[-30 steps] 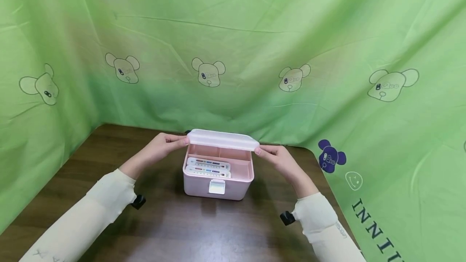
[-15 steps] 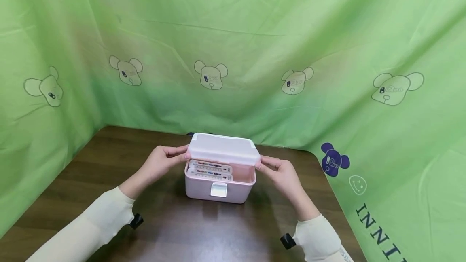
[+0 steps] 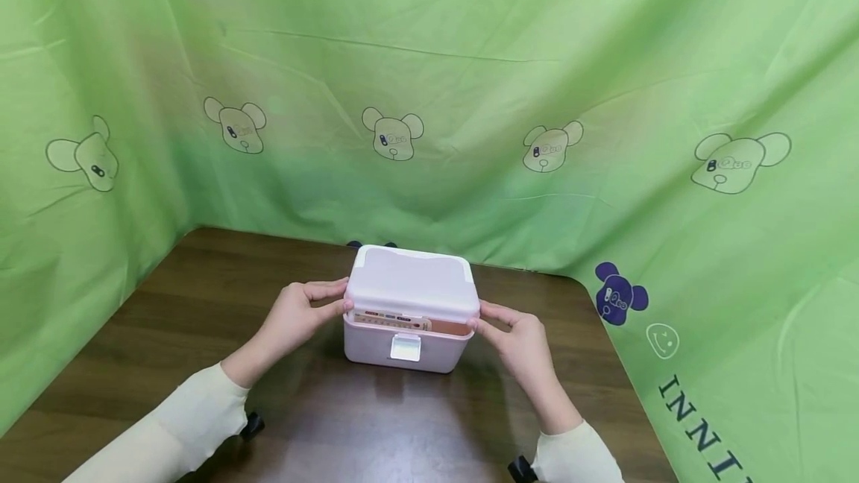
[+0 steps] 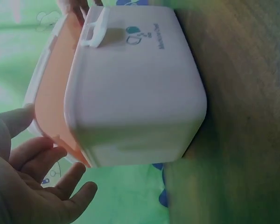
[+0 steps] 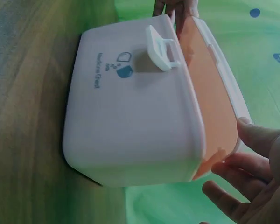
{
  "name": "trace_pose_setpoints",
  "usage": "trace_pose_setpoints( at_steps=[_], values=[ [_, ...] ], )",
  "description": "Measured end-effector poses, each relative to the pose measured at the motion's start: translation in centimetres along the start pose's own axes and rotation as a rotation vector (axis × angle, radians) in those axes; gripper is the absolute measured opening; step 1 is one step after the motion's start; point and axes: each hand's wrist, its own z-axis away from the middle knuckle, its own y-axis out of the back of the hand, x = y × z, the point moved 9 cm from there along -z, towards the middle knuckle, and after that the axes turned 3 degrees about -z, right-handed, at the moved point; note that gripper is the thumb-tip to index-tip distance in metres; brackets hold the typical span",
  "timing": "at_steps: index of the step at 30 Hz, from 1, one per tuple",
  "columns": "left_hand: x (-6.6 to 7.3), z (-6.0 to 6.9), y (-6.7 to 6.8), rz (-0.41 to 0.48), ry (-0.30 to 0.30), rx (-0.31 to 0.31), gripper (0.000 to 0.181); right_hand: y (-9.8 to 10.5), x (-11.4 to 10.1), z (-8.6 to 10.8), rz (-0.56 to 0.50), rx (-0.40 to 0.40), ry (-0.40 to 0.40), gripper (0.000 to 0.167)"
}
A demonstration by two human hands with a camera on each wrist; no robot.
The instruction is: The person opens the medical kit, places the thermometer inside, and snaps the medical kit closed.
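A pale pink medicine chest [image 3: 365, 349] stands upright on the table, its lid [image 3: 409, 282] tilted a little above the rim. My left hand [image 3: 295, 319] holds the lid's left front corner between thumb and fingers. At the right front corner my right hand [image 3: 526, 345] grips the same lid. Through the front gap shows a white thermometer strip [image 3: 385, 320] with coloured marks and a scale; the rest of the inside is hidden. The white latch [image 5: 159, 49] hangs out from the front wall, unfastened. Both wrist views show the gap under the lid.
A dark wooden table [image 3: 376, 431] lies under the chest and both forearms. Green cloth [image 3: 429, 192] with bear prints rises behind the table and along its sides. A black wrist device [image 3: 252, 425] sits at the left sleeve's cuff.
Both hands have lowered the lid from a steep tilt to nearly level. The compartments and most of the thermometers are now covered. The chest stays in place while the head view shifts slightly.
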Motion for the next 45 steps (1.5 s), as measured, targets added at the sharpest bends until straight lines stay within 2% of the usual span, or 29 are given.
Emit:
trace_pose_setpoints(
  at_steps=[8, 16, 23, 32, 40, 45],
  values=[
    [-0.1, 1.0, -0.5, 0.000, -0.008, 0.050, 0.043, -0.4, 0.6, 1.2, -0.009, 0.062, -0.001, 0.046],
    [-0.8, 1.3, -0.9, 0.018, -0.011, 0.088, 0.043, -1.3, 1.2, 1.3, -0.036, 0.101, 0.015, 0.040],
    [-1.3, 0.7, -1.2, 0.005, -0.028, 0.124, 0.040, -1.8, 1.4, 0.7, -0.046, 0.134, 0.041, 0.039],
    [-1.4, -0.3, -1.2, 0.021, -0.042, 0.165, 0.038, -2.1, 1.5, -0.5, -0.048, 0.168, 0.059, 0.039],
    [-1.5, -1.3, -1.6, 0.041, -0.032, 0.175, 0.038, -2.2, 1.9, -1.2, -0.067, 0.197, 0.036, 0.038],
    [-1.5, -1.7, -1.9, 0.048, -0.033, 0.191, 0.040, -2.3, 2.1, -1.7, -0.044, 0.220, 0.024, 0.037]
  ],
)
